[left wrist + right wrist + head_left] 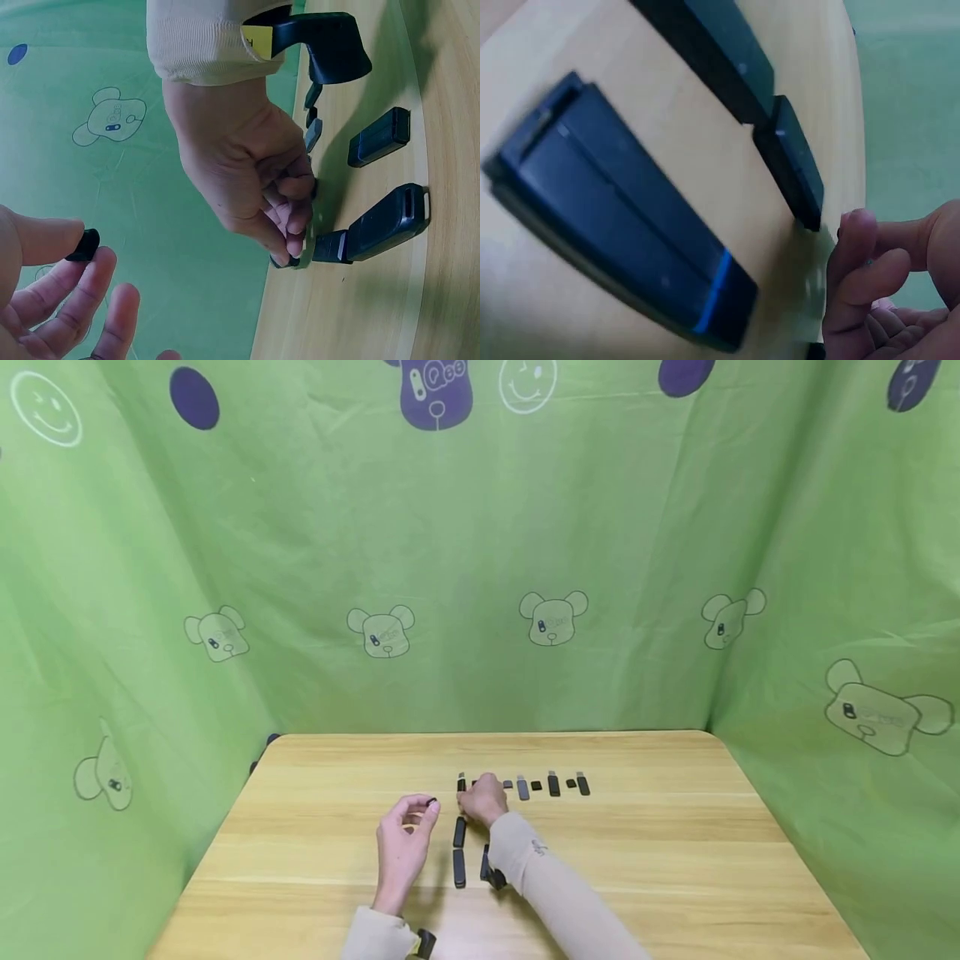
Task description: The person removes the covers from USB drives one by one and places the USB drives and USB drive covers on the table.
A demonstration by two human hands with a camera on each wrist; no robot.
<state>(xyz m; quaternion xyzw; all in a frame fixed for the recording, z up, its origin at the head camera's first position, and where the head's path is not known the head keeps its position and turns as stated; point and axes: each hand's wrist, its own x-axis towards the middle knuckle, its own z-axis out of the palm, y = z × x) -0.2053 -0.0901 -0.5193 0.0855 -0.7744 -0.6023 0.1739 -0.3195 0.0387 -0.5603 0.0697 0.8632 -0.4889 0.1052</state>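
Note:
My left hand [405, 846] is raised above the table, pinching a small black cap [84, 245] between thumb and fingertips. Farther right, my right hand [483, 799] reaches down to the tabletop. Its thumb and fingers pinch the near end of a black USB stick [461, 782] whose plug points away from me. In the left wrist view, the right fingertips partly cover this stick. Nearer me, a capped black USB stick [459, 832] lies end to end with another dark USB stick [459, 868]. Beside the right cuff lies a third dark USB stick [622, 210], partly covered in the head view.
Right of the right hand runs a row of uncapped USB sticks: a grey one [522, 788], a black one [553, 784] and another dark one [582, 784]. Small caps [536, 785] lie between them. Green printed curtains [480, 677] surround the wooden table [675, 860].

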